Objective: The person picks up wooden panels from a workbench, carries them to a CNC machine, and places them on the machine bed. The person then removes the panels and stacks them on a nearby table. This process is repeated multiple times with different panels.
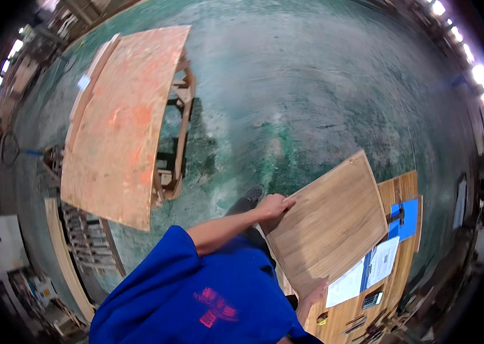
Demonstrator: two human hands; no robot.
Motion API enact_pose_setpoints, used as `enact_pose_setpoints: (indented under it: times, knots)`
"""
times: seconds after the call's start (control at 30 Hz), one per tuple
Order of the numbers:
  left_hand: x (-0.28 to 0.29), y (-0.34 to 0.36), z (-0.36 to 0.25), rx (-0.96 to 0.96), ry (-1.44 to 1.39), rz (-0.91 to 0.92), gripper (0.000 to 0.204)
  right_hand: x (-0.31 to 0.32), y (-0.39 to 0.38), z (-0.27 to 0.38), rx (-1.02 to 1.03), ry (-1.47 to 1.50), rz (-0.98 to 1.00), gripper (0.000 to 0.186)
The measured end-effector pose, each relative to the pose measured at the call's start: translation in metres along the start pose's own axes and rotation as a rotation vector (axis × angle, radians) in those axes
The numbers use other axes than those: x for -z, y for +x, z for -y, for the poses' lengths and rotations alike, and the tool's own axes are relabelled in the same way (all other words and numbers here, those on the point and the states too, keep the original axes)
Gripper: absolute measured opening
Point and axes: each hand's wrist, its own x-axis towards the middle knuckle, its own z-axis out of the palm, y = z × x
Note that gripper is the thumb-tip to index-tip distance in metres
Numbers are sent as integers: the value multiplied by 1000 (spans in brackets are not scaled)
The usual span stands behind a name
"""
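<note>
A square-cornered brown wooden panel [331, 218] is held tilted in front of me at the lower right. My left hand [272, 209] grips its left edge, with the fingers wrapped onto the face. My right hand [312, 297] is on its lower corner, gripping the edge, partly hidden by the panel and my blue shirt. Beside and behind the panel is a wooden worktable [398, 289], carrying white paper sheets [384, 258], a blue folder or sheet [408, 221], a dark phone-like object [372, 298] and several small tools.
A large plywood sheet [116, 132] rests on a wooden stand at the left. Long timber strips [58, 235] and a slatted frame [87, 246] lie below it. The green floor [288, 74] stretches ahead, with machinery and materials along the far sides.
</note>
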Motion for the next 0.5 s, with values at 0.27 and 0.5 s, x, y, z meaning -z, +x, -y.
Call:
enact_pose_setpoints:
  times: [0.27, 0.5]
  knots:
    - [9, -157, 144, 184, -247, -503, 60, -47, 17, 34, 319, -133, 436, 61]
    - [32, -264, 275, 318, -677, -981, 55, -218, -77, 95, 707, -740, 652, 61]
